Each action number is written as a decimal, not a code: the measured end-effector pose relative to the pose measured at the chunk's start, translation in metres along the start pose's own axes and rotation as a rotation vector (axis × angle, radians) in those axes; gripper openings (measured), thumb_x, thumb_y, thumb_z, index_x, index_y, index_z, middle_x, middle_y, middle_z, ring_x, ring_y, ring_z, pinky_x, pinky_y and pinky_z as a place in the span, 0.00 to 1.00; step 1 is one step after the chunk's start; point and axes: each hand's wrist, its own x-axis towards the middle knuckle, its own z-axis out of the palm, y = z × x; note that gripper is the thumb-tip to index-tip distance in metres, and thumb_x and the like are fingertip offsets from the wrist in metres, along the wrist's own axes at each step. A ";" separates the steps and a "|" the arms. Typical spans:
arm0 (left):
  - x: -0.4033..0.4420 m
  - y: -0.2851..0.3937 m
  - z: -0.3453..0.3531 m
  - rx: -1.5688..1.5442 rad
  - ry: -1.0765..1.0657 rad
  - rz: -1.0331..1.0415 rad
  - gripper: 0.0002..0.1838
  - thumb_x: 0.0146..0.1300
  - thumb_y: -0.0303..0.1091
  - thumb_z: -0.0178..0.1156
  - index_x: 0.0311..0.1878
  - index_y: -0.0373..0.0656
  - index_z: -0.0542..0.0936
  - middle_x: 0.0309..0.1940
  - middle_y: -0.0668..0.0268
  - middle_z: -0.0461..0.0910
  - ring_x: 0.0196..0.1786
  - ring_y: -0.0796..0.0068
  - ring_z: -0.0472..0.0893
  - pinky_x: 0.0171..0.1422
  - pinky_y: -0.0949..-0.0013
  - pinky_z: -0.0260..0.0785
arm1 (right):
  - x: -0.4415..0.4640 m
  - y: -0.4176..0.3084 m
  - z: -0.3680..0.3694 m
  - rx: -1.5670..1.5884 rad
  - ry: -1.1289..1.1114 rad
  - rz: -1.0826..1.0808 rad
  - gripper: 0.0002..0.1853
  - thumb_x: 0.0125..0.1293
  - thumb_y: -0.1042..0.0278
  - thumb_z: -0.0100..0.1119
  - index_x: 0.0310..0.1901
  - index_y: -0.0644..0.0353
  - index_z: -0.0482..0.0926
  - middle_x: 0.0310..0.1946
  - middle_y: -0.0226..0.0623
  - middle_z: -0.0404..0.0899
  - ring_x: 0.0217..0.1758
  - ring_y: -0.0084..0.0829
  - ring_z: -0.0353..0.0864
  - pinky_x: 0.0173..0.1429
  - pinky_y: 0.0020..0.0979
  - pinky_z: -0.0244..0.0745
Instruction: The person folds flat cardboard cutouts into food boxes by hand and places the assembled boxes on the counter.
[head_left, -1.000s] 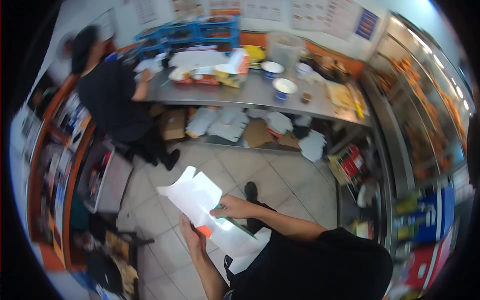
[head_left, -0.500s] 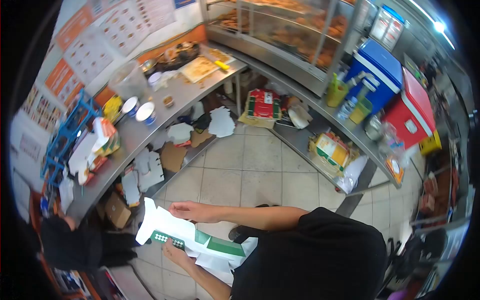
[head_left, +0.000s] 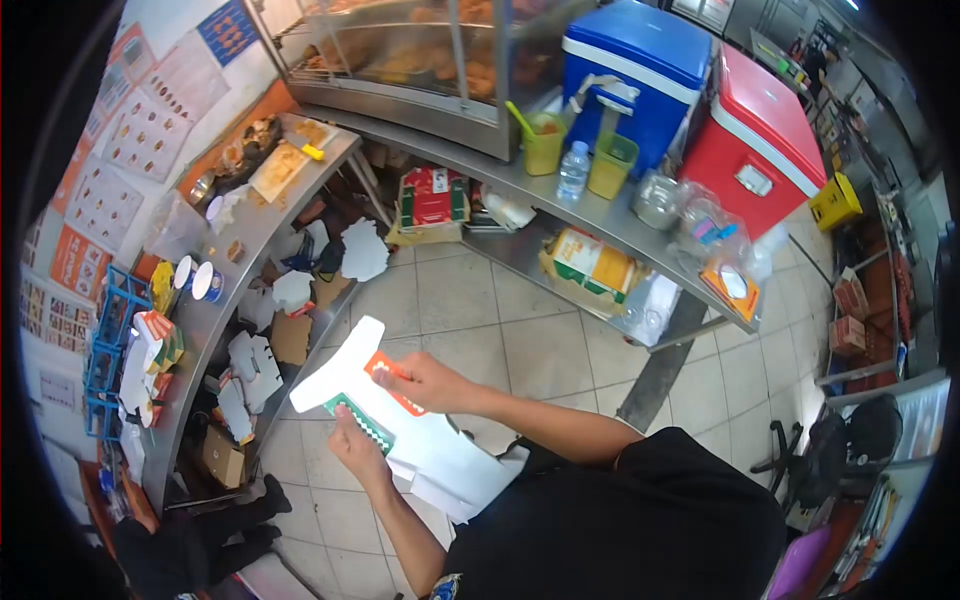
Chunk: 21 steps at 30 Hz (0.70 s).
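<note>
A white cardboard food carton point(head_left: 445, 465), partly unfolded, is held in front of my body above the tiled floor. Green checkered print and an orange printed panel show on its side flaps. My right hand point(head_left: 430, 385) grips the orange panel along the upper edge, thumb on top. On the lower edge, my left hand point(head_left: 358, 447) pinches the green checkered flap. A wide white end flap point(head_left: 340, 365) sticks out beyond both hands. The fingers beneath the card are hidden.
A steel counter point(head_left: 215, 330) at left bears cups and a food-covered board point(head_left: 290, 168). Flattened cartons point(head_left: 255, 370) lie beneath it. Ahead, a shelf holds a blue cooler point(head_left: 635, 80) and a red cooler point(head_left: 750, 130). Another person point(head_left: 190, 550) is at lower left.
The view has swung right. Both hands still hold the carton; it has tilted, so its orange panel and more of its white surface show. My right hand has shifted onto the orange panel.
</note>
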 end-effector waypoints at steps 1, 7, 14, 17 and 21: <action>-0.009 0.024 0.033 -0.187 0.103 -0.007 0.26 0.75 0.46 0.47 0.22 0.38 0.70 0.18 0.74 0.69 0.22 0.86 0.64 0.25 0.75 0.54 | -0.014 -0.013 -0.017 -0.002 0.026 -0.011 0.29 0.73 0.42 0.45 0.24 0.62 0.73 0.15 0.25 0.67 0.19 0.17 0.64 0.22 0.26 0.61; -0.031 0.035 0.076 -0.083 -0.223 0.160 0.25 0.73 0.42 0.53 0.18 0.43 0.64 0.16 0.79 0.65 0.22 0.89 0.61 0.25 0.76 0.52 | -0.061 -0.029 -0.072 0.273 0.336 -0.104 0.28 0.73 0.45 0.49 0.21 0.62 0.70 0.14 0.22 0.63 0.19 0.13 0.58 0.21 0.25 0.56; -0.038 0.052 0.086 -0.942 -0.483 -0.010 0.36 0.74 0.58 0.37 0.70 0.35 0.59 0.64 0.56 0.69 0.68 0.63 0.67 0.73 0.59 0.55 | -0.083 -0.050 -0.098 0.077 0.475 -0.237 0.31 0.70 0.45 0.54 0.16 0.61 0.67 0.11 0.21 0.61 0.17 0.13 0.57 0.19 0.26 0.52; -0.040 0.057 0.083 -0.688 -0.407 0.068 0.34 0.73 0.56 0.42 0.67 0.33 0.64 0.61 0.58 0.70 0.65 0.64 0.69 0.70 0.62 0.58 | -0.079 -0.050 -0.095 0.020 0.359 -0.174 0.32 0.69 0.44 0.54 0.15 0.62 0.67 0.11 0.22 0.62 0.16 0.14 0.58 0.18 0.26 0.53; -0.057 0.098 0.084 -0.557 -0.570 0.239 0.23 0.73 0.43 0.49 0.59 0.32 0.71 0.46 0.65 0.74 0.51 0.76 0.74 0.59 0.71 0.63 | -0.079 -0.064 -0.088 -0.094 0.262 -0.120 0.31 0.70 0.42 0.52 0.18 0.63 0.69 0.13 0.22 0.65 0.18 0.14 0.61 0.20 0.26 0.56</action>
